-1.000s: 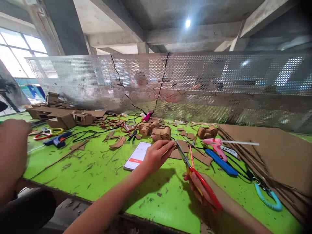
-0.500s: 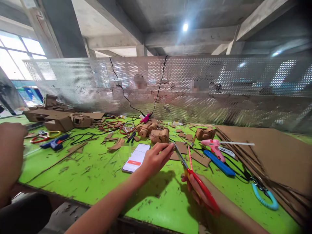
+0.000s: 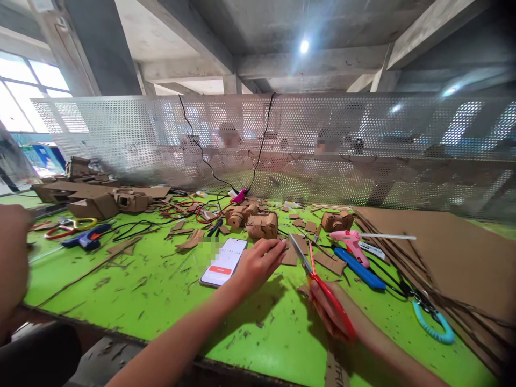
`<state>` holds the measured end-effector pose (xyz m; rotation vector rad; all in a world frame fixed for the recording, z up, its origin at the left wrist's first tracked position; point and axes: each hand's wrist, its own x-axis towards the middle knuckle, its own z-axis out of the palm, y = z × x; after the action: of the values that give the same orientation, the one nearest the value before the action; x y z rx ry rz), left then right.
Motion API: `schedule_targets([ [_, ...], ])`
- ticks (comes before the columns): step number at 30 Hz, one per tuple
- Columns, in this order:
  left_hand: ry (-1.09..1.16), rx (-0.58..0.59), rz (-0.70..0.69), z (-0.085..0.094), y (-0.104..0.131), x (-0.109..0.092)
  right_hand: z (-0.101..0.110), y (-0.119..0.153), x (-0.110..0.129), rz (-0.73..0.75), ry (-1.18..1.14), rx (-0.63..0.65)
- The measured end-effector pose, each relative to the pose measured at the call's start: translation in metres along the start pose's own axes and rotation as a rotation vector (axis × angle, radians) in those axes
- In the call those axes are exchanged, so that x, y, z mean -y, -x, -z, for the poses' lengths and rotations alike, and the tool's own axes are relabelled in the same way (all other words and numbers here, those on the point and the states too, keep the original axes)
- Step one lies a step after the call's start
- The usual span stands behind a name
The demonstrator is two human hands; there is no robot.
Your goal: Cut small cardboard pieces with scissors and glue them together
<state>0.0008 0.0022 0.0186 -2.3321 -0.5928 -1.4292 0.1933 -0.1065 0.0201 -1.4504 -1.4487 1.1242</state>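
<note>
My right hand (image 3: 328, 306) is wrapped around the red handles of a pair of scissors (image 3: 299, 252), its blades angled up and away from me. Just left of the blade tips is my left hand (image 3: 262, 262), palm down, fingers pressed together; whatever lies between its fingertips is too small or hidden to make out. Beneath its wrist side lies a phone (image 3: 220, 271) showing a timer. Beyond my left fingertips stands a small cardboard camera-shaped model (image 3: 262, 226). A scrap of cardboard (image 3: 303, 290) shows beside my right fingers.
On the right lie a pink glue gun (image 3: 350, 242), a blue cutter (image 3: 358, 270), a turquoise coil (image 3: 433, 328) and large cardboard sheets (image 3: 443, 252). A blue glue gun (image 3: 86, 238) and cardboard models lie left. Another person's arm (image 3: 14, 263) reaches in. A perforated metal screen (image 3: 282, 177) stands behind.
The scissors have drawn slightly away from my left fingertips, leaving a small gap. More of a cardboard strip shows below my right wrist. The view has shifted a little.
</note>
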Motion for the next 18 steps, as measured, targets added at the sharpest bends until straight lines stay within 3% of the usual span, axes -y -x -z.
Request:
schedule_targets([
  [2, 0.052, 0.023, 0.045, -0.002, 0.001, 0.001, 0.003, -0.005, -0.006, -0.106, -0.052, 0.018],
  [4, 0.159, 0.088, 0.148, -0.003, 0.002, 0.002, 0.011, -0.012, -0.010, -0.123, 0.033, 0.010],
  [8, 0.473, 0.288, 0.576, -0.004, 0.002, 0.006, 0.030, -0.021, -0.010, 0.041, 0.668, -0.130],
  [10, 0.581, 0.393, 0.799, -0.004, 0.001, 0.009, 0.038, -0.021, -0.008, 0.022, 0.915, -0.162],
  [12, 0.604, 0.492, 0.922, -0.003, 0.001, 0.014, 0.043, -0.020, -0.007, -0.017, 1.026, -0.137],
  [15, 0.565, 0.563, 0.908, -0.002, 0.000, 0.018, 0.049, -0.017, -0.006, 0.007, 1.071, -0.085],
  [18, 0.613, 0.554, 0.834, 0.000, -0.003, 0.018, 0.058, -0.014, -0.002, 0.055, 1.006, -0.003],
])
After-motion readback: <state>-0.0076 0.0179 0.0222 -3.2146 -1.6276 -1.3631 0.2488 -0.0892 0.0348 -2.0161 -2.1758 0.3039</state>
